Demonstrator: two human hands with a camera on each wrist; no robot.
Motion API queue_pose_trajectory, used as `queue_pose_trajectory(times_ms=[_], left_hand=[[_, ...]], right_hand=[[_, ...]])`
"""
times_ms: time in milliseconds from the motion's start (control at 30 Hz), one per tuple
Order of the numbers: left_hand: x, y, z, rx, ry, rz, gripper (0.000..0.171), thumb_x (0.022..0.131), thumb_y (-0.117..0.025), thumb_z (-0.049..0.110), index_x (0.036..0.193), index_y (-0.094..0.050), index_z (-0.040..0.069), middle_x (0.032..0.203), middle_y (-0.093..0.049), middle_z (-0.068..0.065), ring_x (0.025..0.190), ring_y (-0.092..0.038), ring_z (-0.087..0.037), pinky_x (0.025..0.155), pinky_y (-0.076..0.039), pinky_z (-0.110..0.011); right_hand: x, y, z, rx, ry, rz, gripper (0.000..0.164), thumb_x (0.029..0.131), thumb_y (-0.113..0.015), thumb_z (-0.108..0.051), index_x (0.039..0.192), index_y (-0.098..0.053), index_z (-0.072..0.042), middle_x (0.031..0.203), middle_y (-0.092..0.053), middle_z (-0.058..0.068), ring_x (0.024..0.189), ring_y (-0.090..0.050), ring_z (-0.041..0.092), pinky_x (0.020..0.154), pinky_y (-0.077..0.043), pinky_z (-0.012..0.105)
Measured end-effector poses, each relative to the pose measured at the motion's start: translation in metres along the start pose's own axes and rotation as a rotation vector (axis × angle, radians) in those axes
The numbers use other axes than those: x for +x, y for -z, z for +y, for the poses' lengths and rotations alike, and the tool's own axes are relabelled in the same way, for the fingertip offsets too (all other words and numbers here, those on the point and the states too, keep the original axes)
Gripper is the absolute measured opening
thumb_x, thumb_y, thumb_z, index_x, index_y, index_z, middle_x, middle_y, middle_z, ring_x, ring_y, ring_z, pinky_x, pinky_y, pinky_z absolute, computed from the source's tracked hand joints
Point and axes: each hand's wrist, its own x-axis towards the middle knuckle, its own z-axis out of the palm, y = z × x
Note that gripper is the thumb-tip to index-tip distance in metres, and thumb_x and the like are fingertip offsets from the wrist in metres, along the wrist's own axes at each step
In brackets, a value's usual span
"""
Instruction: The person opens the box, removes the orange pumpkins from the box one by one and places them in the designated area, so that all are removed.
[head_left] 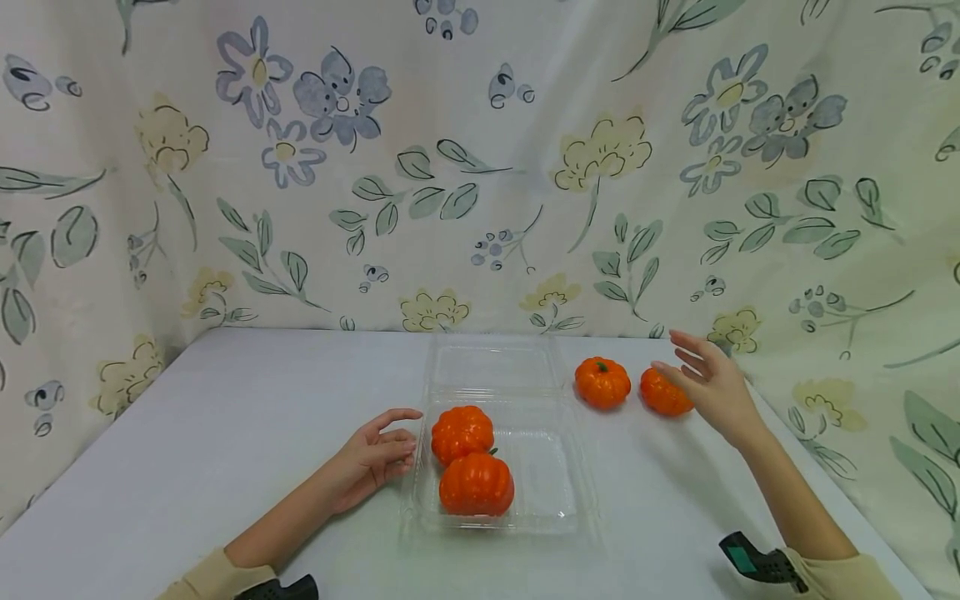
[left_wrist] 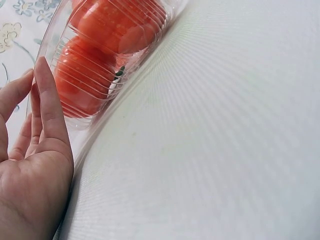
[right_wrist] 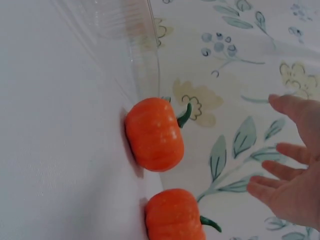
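2 orange pumpkins (head_left: 476,485) are seen in the clear container (head_left: 543,483), 2 loose pumpkins (head_left: 602,383) on table (head_left: 262,400) to the right — L hand (head_left: 367,461) held relaxed by container edge, R hand (head_left: 714,390) held near outer loose one, fingers apart — nothing gripped by either.

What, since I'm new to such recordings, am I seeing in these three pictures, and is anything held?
There is no machine: a person works with two bare hands. The wide picture comes from a camera on the head; the others come from one on each wrist. On the white table sits an open clear box with two orange pumpkins inside; two more sit to its right. The left hand has its fingers at the box's edge, perhaps touching it. The right hand hovers by the outer pumpkin. Neither hand holds a pumpkin.
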Motion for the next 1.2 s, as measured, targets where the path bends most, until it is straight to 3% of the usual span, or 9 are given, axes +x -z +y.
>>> queue_pose_trajectory(times_ms=[267, 467, 567, 733, 833, 1033, 1200], left_hand=[[0.001, 0.001, -0.003, 0.008, -0.002, -0.002, 0.037, 0.107, -0.058, 0.003, 0.139, -0.049, 0.018, 0.100, -0.066, 0.003, 0.082, -0.066, -0.008, 0.084, -0.061, -0.020], [0.001, 0.001, -0.003, 0.008, 0.002, 0.004, 0.037, 0.107, -0.059, 0.004, 0.140, -0.049, 0.018, 0.100, -0.066, 0.002, 0.082, -0.066, -0.009, 0.083, -0.061, -0.020], [0.001, 0.001, -0.002, 0.005, 0.002, 0.004, 0.037, 0.107, -0.059, 0.004, 0.139, -0.049, 0.018, 0.100, -0.066, 0.002, 0.082, -0.066, -0.009, 0.084, -0.061, -0.020], [0.001, 0.001, -0.001, 0.004, -0.006, -0.008, 0.037, 0.107, -0.058, 0.003, 0.140, -0.049, 0.017, 0.100, -0.066, 0.002, 0.082, -0.066, -0.009, 0.084, -0.061, -0.020], [0.001, 0.000, 0.000, 0.003, -0.010, -0.012, 0.037, 0.107, -0.058, 0.003, 0.140, -0.048, 0.016, 0.100, -0.066, 0.002, 0.082, -0.066, -0.009, 0.084, -0.061, -0.020], [0.000, 0.000, 0.000, 0.005, -0.009, -0.010, 0.037, 0.107, -0.058, 0.003, 0.140, -0.048, 0.016, 0.100, -0.066, 0.002, 0.082, -0.067, -0.008, 0.084, -0.061, -0.020], [0.000, 0.000, -0.001, -0.002, -0.019, -0.017, 0.037, 0.107, -0.058, 0.004, 0.141, -0.048, 0.014, 0.101, -0.066, 0.001, 0.083, -0.067, -0.008, 0.084, -0.061, -0.021]], right_hand=[[-0.003, -0.012, -0.018, 0.022, 0.011, -0.058, 0.068, 0.102, -0.072, -0.014, 0.158, -0.037, 0.006, 0.162, -0.038, 0.031, 0.147, -0.040, 0.053, 0.108, -0.042, 0.035], [-0.007, -0.020, -0.026, 0.060, 0.036, -0.083, 0.065, 0.102, -0.072, -0.013, 0.156, -0.040, 0.003, 0.161, -0.040, 0.028, 0.148, -0.040, 0.052, 0.104, -0.046, 0.017], [-0.009, -0.025, -0.028, 0.082, 0.058, -0.081, 0.062, 0.101, -0.072, -0.013, 0.154, -0.043, 0.003, 0.159, -0.043, 0.027, 0.146, -0.042, 0.052, 0.104, -0.045, 0.016], [-0.010, -0.033, -0.033, 0.083, 0.088, -0.082, 0.060, 0.101, -0.072, -0.010, 0.153, -0.045, 0.003, 0.157, -0.047, 0.026, 0.145, -0.046, 0.050, 0.109, -0.044, 0.033], [-0.012, -0.037, -0.036, 0.083, 0.116, -0.080, 0.058, 0.100, -0.072, -0.007, 0.151, -0.047, 0.004, 0.155, -0.049, 0.027, 0.143, -0.048, 0.050, 0.109, -0.043, 0.036], [-0.016, -0.047, -0.039, 0.118, 0.167, -0.095, 0.054, 0.099, -0.071, -0.001, 0.148, -0.050, 0.006, 0.154, -0.050, 0.028, 0.140, -0.050, 0.053, 0.106, -0.047, 0.019], [-0.020, -0.055, -0.043, 0.078, 0.172, -0.106, 0.054, 0.099, -0.073, -0.006, 0.148, -0.052, 0.003, 0.152, -0.053, 0.025, 0.137, -0.054, 0.050, 0.109, -0.049, 0.040]])
